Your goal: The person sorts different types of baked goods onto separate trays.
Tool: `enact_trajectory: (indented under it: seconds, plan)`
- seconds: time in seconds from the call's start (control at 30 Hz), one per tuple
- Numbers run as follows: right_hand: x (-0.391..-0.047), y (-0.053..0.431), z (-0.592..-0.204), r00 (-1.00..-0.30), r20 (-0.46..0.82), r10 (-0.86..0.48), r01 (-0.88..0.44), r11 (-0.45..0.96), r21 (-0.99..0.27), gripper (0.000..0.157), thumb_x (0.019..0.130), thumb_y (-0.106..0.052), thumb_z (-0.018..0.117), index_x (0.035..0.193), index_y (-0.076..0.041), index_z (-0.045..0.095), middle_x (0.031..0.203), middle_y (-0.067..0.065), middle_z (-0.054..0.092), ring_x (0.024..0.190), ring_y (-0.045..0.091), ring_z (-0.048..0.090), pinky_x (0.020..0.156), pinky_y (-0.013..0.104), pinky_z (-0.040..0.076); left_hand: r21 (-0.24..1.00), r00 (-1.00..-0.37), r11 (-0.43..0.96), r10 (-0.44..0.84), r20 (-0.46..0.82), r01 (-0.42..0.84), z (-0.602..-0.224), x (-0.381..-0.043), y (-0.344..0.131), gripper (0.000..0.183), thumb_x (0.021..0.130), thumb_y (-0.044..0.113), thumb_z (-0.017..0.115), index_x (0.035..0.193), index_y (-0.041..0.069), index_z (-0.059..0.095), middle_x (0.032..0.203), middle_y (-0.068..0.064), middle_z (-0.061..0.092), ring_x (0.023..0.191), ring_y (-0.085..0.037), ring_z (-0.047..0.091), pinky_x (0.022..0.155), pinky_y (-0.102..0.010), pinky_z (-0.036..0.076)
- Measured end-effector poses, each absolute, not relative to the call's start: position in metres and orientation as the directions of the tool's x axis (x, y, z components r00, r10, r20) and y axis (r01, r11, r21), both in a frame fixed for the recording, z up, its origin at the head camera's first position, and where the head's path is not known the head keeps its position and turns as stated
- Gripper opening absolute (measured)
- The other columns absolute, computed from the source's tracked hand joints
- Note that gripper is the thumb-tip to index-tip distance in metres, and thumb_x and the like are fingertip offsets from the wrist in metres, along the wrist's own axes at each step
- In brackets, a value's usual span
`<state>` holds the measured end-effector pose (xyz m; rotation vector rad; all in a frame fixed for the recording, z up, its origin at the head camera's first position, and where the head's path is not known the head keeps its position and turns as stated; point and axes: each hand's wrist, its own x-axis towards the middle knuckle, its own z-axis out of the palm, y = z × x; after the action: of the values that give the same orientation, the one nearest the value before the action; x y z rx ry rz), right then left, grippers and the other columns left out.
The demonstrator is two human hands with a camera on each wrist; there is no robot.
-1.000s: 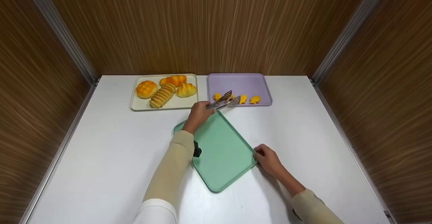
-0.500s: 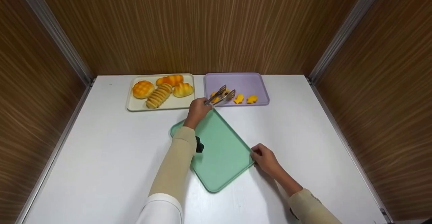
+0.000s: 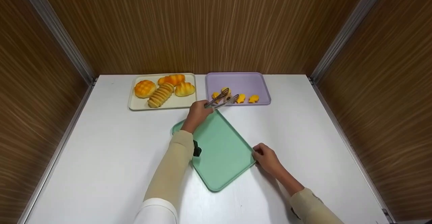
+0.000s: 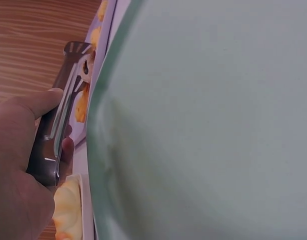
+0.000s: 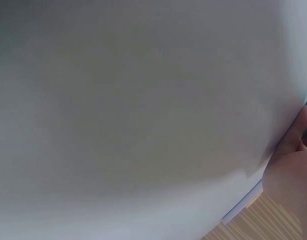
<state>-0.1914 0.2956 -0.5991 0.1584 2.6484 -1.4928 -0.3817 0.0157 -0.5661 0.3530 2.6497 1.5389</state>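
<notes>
My left hand grips metal tongs above the far corner of a green tray. The tongs' two slotted ends are spread apart and reach over the front edge of a purple tray. Between and under them, partly hidden, is a small ring-shaped pastry with a dark centre. Small yellow fish-shaped pieces lie beside it, and a round yellow piece sits just behind. My right hand pinches the green tray's right corner, thumb over the rim.
A cream tray at the back left holds several breads, among them a round bun and a ridged long loaf. Wood-grain panels stand behind and on both sides of the white table.
The tongs reached a little farther over the purple tray half a second ago, then came slightly back toward me. My right hand and the green tray hold their place.
</notes>
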Motion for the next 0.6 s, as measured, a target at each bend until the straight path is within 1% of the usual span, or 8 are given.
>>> enact_trajectory:
  seconds: [0.07,0.2,0.33,0.47,0.6]
  plan:
    - [-0.192,0.295,-0.6,-0.989,-0.139,0.047,0.143,0.511,-0.847,0.01,0.098,-0.002,0.059,0.107,0.0,0.064,0.089,0.01,0.062,0.07,0.018,0.059,0.06,0.028,0.052,0.86,-0.971,0.48,0.231,0.065,0.172,-0.566,-0.381,0.015,0.024,0.095,0.02,0.07,0.113,0.004,0.071,0.103,-0.008,0.07,0.078,-0.016,0.052,0.07,-0.032,0.045]
    - [-0.192,0.294,-0.6,-0.989,-0.14,0.054,0.148,0.511,-0.847,0.009,0.098,-0.002,0.06,0.106,-0.002,0.064,0.09,0.009,0.062,0.072,0.017,0.059,0.061,0.027,0.052,0.846,-0.967,0.492,0.237,0.097,0.205,-0.563,-0.38,0.015,0.017,0.094,0.02,0.072,0.102,0.005,0.07,0.093,-0.008,0.068,0.074,-0.019,0.047,0.068,-0.034,0.041]
    - [-0.193,0.294,-0.601,-0.989,-0.137,0.049,0.143,0.515,-0.845,0.009,0.098,-0.002,0.06,0.106,-0.002,0.064,0.09,0.009,0.062,0.071,0.017,0.059,0.061,0.028,0.052,0.842,-0.967,0.494,0.224,0.118,0.217,-0.561,-0.379,0.013,0.02,0.093,0.019,0.073,0.103,0.001,0.071,0.088,-0.007,0.065,0.073,-0.018,0.044,0.068,-0.034,0.039]
    - [-0.193,0.294,-0.602,-0.991,-0.124,0.049,0.132,0.521,-0.843,0.009,0.098,-0.001,0.059,0.106,-0.001,0.064,0.088,0.009,0.061,0.07,0.017,0.059,0.06,0.027,0.051,0.835,-0.966,0.498,0.217,0.143,0.235,-0.559,-0.376,0.009,0.028,0.092,0.02,0.075,0.111,-0.001,0.072,0.094,-0.009,0.069,0.077,-0.019,0.051,0.071,-0.035,0.044]
    - [-0.193,0.295,-0.601,-0.992,-0.118,0.043,0.122,0.535,-0.836,0.009,0.098,-0.002,0.06,0.106,-0.002,0.064,0.089,0.009,0.062,0.07,0.017,0.059,0.06,0.027,0.051,0.825,-0.965,0.507,0.202,0.169,0.251,-0.558,-0.368,0.002,0.031,0.091,0.02,0.076,0.113,-0.001,0.071,0.103,-0.015,0.073,0.089,-0.025,0.062,0.081,-0.04,0.05]
